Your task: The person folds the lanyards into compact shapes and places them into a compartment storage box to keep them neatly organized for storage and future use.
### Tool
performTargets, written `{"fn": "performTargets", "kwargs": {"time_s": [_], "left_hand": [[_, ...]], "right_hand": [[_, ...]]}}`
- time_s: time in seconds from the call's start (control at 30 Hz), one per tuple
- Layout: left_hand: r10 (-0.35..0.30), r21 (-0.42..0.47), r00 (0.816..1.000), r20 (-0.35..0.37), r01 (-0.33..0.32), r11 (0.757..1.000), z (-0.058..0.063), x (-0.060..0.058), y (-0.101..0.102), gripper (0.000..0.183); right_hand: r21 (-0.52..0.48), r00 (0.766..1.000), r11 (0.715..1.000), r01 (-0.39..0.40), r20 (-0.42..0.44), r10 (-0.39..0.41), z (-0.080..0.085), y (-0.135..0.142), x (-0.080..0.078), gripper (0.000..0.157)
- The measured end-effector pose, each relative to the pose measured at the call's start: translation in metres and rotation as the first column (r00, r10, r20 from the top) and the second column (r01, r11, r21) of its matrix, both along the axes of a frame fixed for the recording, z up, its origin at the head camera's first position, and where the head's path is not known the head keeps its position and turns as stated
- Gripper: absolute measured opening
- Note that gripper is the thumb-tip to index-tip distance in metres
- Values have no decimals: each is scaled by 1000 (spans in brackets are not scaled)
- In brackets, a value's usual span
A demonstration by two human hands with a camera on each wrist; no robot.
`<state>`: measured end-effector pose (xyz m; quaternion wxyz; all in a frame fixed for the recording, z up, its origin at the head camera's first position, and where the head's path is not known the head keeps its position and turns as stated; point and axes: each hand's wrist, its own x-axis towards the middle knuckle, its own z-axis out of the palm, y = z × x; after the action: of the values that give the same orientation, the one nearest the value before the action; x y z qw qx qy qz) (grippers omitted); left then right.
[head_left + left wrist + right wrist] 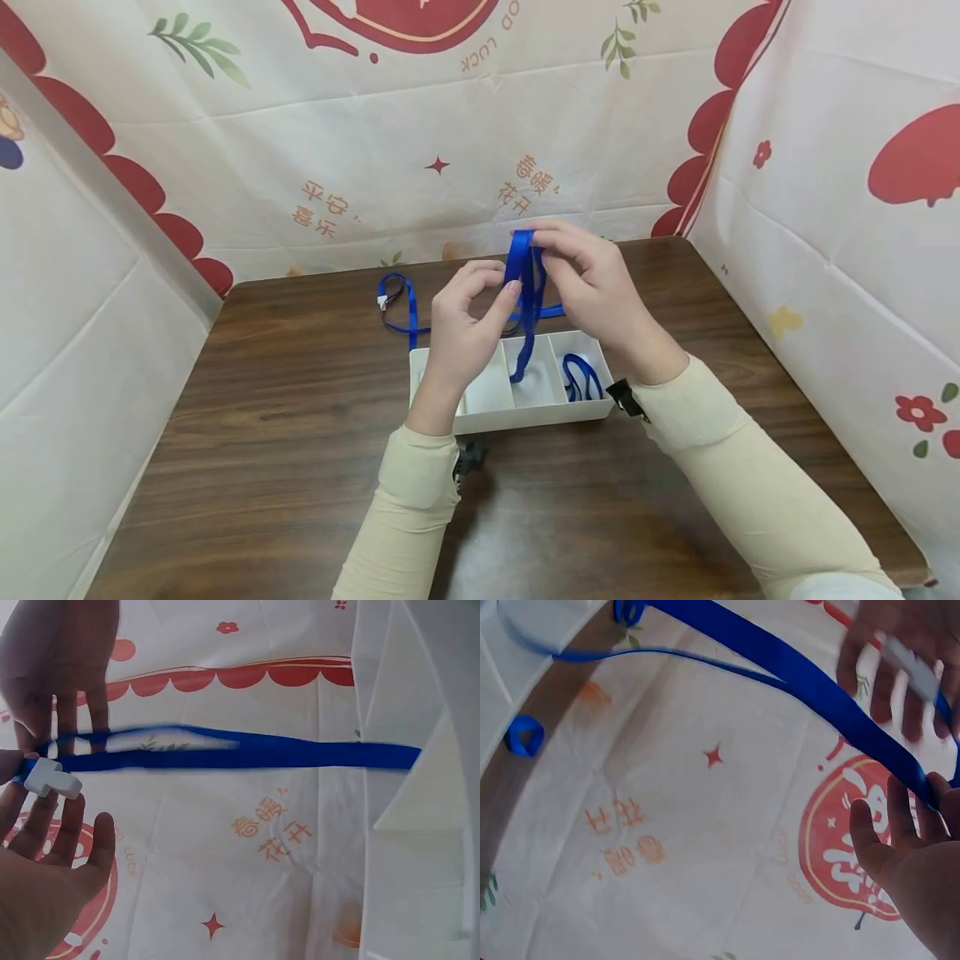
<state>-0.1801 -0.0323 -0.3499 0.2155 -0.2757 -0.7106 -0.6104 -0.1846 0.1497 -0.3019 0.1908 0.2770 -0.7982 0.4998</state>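
Observation:
A blue lanyard (525,287) hangs in a folded loop between both hands, above a white divided tray (491,415). My right hand (596,287) pinches the top of the fold between thumb and fingers. Lower down, my left hand (467,321) pinches the strap, its thumb against the band. A white plastic clip (52,778) on this lanyard shows by the left fingers in the left wrist view. The loop's lower end dangles into a tray compartment; the wrist views show the strap running toward the tray.
Another coiled blue lanyard (581,379) lies in the tray's right compartment. Behind the tray, more blue lanyard (412,308) with a pale clip lies across the brown table (300,433). Printed white cloth (420,108) walls stand at the back and sides.

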Motion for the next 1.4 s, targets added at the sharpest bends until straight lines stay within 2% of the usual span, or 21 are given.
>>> {"fn": "performTargets", "kwargs": {"time_s": [0.13,0.23,0.47,0.7,0.83,0.93,1.03,1.17,1.27,1.4], "left_hand": [[-60,13,994,92,59,998,-6,-1,2,19],[-85,18,985,149,84,996,-9,-1,5,21],[-219,115,946,240,196,974,-6,4,14,24],[-224,105,937,269,202,974,-4,4,14,26],[-258,111,926,275,236,965,-5,4,12,28],[-265,106,917,299,244,964,-7,4,11,26],[-256,102,910,326,235,967,-11,5,11,25],[-250,103,906,342,228,968,-14,4,11,25],[-262,102,899,351,241,965,-16,4,12,25],[-261,82,891,372,249,965,-19,3,13,25]], "right_hand": [[52,999,998,27,-23,-26,11,4,-3,34],[51,999,998,26,-28,-24,15,3,-5,34],[-2,1000,1000,4,6,-4,9,-1,-3,31],[-60,999,998,-17,51,20,5,-5,-3,30],[-159,993,987,-13,111,31,5,-5,-1,34],[-204,991,979,-8,126,34,5,-4,1,34],[-215,989,977,-3,143,34,8,-2,3,31],[-203,987,978,39,163,-5,14,1,5,31],[-246,982,967,61,189,-14,19,1,6,30],[-360,977,932,40,210,39,25,-1,6,27]]}}
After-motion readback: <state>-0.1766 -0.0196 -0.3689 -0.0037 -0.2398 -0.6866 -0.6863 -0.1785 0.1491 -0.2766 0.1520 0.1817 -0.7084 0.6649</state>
